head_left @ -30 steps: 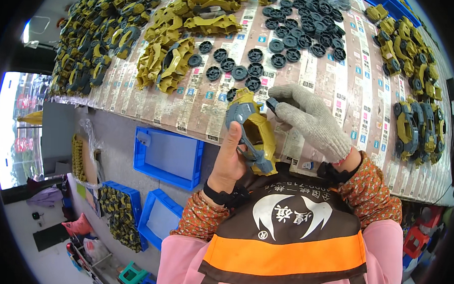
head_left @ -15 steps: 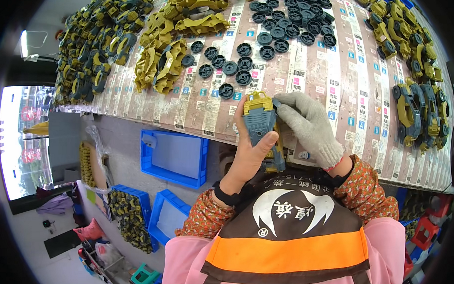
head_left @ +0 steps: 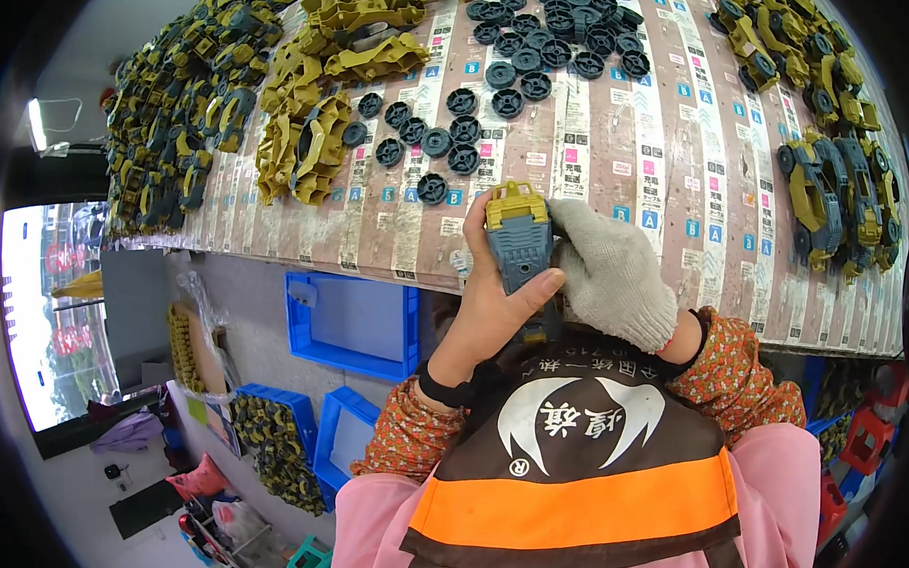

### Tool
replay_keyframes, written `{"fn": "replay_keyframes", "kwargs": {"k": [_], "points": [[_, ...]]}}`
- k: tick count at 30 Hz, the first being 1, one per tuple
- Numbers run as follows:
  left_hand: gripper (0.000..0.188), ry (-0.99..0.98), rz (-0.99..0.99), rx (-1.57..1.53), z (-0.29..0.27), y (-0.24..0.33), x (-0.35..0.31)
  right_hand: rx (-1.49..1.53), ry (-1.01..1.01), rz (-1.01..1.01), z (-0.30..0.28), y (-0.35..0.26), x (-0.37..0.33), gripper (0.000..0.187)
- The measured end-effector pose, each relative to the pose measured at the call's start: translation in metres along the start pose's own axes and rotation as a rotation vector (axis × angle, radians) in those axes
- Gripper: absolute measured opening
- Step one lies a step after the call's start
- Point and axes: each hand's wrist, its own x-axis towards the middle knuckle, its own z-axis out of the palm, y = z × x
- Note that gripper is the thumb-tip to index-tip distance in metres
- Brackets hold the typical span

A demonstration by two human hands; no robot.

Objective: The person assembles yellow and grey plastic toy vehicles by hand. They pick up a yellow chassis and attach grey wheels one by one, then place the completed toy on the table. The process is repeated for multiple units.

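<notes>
My bare left hand (head_left: 489,310) grips a yellow and blue-grey plastic toy body (head_left: 519,241) upright at the near edge of the worktable (head_left: 628,180). My right hand (head_left: 610,274), in a grey knit glove, is closed against the toy body's right side. What its fingers pinch is hidden. Loose dark blue-grey wheels (head_left: 449,144) lie on the table just beyond the toy, with more wheels (head_left: 553,37) farther back.
Yellow shell parts (head_left: 299,148) and a heap of assembled pieces (head_left: 170,124) lie at the left. Finished toy vehicles (head_left: 838,197) line the right side. Blue bins (head_left: 353,316) stand on the floor below, one holding yellow parts (head_left: 269,438).
The toy body turned from tilted and side-on to upright with its back facing me. My right hand brought a dark wheel to its side and closed tightly against it.
</notes>
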Motion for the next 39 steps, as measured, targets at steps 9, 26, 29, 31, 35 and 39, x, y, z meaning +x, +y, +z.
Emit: {"fn": "replay_keyframes", "kwargs": {"k": [9,26,29,31,35,39], "points": [[0.113,-0.141,0.036,0.132,-0.004,0.005,0.008,0.048,-0.059,0.063,-0.008,0.010,0.011,0.031],[0.094,0.033,-0.283,-0.589,-0.041,-0.021,0.023,-0.552,0.125,-0.018,-0.021,0.064,0.168,0.029],[0.093,0.056,-0.259,-0.567,-0.041,-0.028,0.022,-0.606,0.063,0.029,-0.014,0.052,0.172,0.029],[0.093,0.054,-0.234,-0.553,-0.039,-0.024,0.022,-0.619,0.066,-0.008,-0.010,0.054,0.172,0.025],[0.092,0.055,-0.178,-0.554,-0.034,-0.022,0.022,-0.482,0.085,-0.194,-0.008,0.059,0.153,0.019],[0.090,0.133,-0.202,-0.621,-0.026,-0.019,0.020,-0.243,-0.052,-0.157,-0.024,0.032,0.098,0.022]]}}
